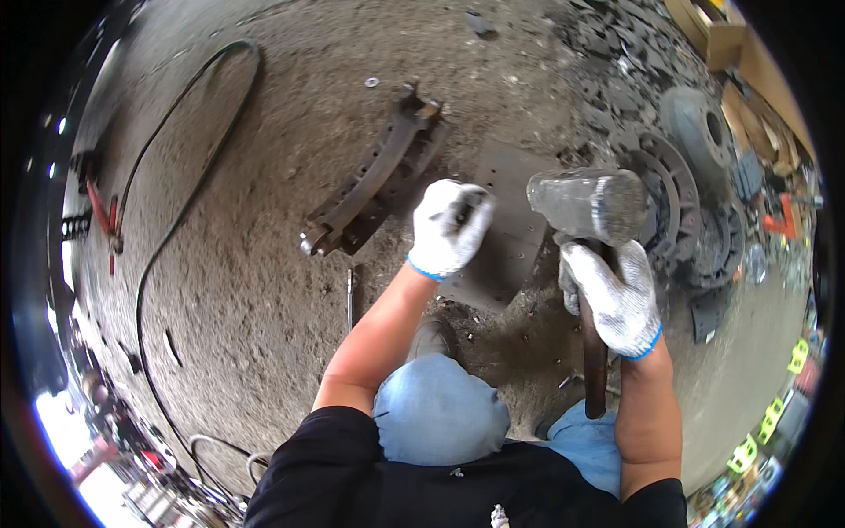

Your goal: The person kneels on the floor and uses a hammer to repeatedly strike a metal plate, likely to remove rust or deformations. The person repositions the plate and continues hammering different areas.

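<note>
My right hand (616, 295), in a white knit glove, grips the wooden handle of a heavy hammer (588, 204), its grey steel head raised and blurred. My left hand (449, 224), also gloved, is closed around a thin dark rod-like tool, held upright over a flat curved lining plate (506, 238) lying on the ground. A rusty curved brake shoe (374, 180) lies just left of that plate.
A black hose (176, 220) loops over the dirt floor at left. A thin metal rod (349, 297) lies by my left forearm. Brake drums and discs (695, 185) pile up at right. A small washer (371, 82) sits farther off. My knees are bent below.
</note>
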The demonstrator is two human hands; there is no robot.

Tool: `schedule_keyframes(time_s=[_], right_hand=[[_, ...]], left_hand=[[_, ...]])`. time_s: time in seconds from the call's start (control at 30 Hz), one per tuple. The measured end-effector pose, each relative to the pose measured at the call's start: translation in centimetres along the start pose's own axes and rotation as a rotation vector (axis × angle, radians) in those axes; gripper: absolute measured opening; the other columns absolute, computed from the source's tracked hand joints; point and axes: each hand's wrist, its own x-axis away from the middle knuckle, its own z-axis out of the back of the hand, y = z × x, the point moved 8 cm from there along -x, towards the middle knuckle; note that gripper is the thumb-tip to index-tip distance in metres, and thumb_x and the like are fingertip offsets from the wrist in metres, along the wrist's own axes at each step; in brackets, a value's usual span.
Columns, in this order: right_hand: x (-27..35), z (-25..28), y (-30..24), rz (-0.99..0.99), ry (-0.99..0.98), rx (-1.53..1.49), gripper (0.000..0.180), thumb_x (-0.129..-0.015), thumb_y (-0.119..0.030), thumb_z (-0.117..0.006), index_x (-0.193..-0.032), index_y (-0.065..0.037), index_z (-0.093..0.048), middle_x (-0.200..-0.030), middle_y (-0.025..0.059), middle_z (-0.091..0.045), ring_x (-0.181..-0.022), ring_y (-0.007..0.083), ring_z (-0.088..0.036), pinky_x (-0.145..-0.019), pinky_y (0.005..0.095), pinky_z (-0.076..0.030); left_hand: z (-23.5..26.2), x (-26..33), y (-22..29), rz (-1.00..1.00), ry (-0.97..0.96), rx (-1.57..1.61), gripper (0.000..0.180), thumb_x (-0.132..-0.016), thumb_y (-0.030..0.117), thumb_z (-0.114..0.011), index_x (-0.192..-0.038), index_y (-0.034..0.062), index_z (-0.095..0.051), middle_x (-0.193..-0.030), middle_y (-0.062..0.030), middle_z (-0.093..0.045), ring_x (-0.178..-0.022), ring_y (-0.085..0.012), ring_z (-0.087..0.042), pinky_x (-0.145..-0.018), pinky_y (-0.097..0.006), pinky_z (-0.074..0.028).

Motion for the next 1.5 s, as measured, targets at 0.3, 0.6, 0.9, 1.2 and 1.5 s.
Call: schedule_keyframes(time_s=[0.3, 0.6, 0.9, 1.2, 1.5], right_hand=[[4.0, 7.8, 9.5, -0.090, 0.315, -0.251, 0.026, -0.101, -0.021, -0.064, -0.112, 0.003, -0.067, -0.074, 0.0055, -0.064, -0.057, 0.0133, -0.058, -0.051, 0.0291, -0.046], [6.7, 8.9, 14.0, -0.205, 0.362, -0.395, 0.025, -0.100, -0.023, -0.067, -0.110, 0.000, -0.067, -0.074, 0.0038, -0.063, -0.059, 0.0123, -0.058, -0.051, 0.0292, -0.047], [5.7, 7.1, 6.1, -0.047, 0.238, -0.326, 0.020, -0.098, -0.022, -0.072, -0.104, -0.002, -0.070, -0.080, -0.0010, -0.063, -0.063, 0.0059, -0.056, -0.054, 0.0254, -0.048], [0.4, 3.0, 3.8, 0.041, 0.021, 0.071, 0.018, -0.100, -0.010, -0.067, -0.117, -0.003, -0.070, -0.091, 0.0025, -0.069, -0.079, 0.0129, -0.064, -0.067, 0.0313, -0.053], [3.8, 2.3, -0.9, 0.257, 0.047, -0.154, 0.033, -0.105, -0.019, -0.055, -0.127, 0.006, -0.060, -0.078, 0.0085, -0.061, -0.061, 0.0139, -0.055, -0.053, 0.0283, -0.044]], left_hand=[[-7.9, 0.0, 1.4, 0.007, -0.368, 0.077, 0.009, -0.094, 0.008, -0.072, -0.101, 0.0017, -0.072, -0.092, -0.0139, -0.071, -0.085, -0.0313, -0.067, -0.080, -0.037, -0.054], [-9.8, 1.4, 1.8, -0.103, -0.466, -0.004, 0.008, -0.092, 0.006, -0.074, -0.098, 0.0024, -0.071, -0.092, -0.0126, -0.069, -0.084, -0.0304, -0.065, -0.080, -0.038, -0.052], [-10.5, 1.9, 3.7, -0.371, -0.435, -0.118, 0.023, -0.081, 0.007, -0.081, -0.098, 0.0107, -0.066, -0.086, -0.0066, -0.066, -0.079, -0.0307, -0.063, -0.076, -0.042, -0.048], [-9.6, 1.4, 3.5, -0.375, -0.443, -0.097, 0.021, -0.082, 0.024, -0.080, -0.088, 0.0104, -0.065, -0.078, -0.0088, -0.063, -0.080, -0.0306, -0.063, -0.080, -0.044, -0.047], [-9.0, 2.1, 2.4, -0.300, -0.446, -0.060, 0.028, -0.077, 0.020, -0.084, -0.095, 0.0090, -0.066, -0.082, -0.0078, -0.063, -0.079, -0.0315, -0.063, -0.082, -0.043, -0.049]])
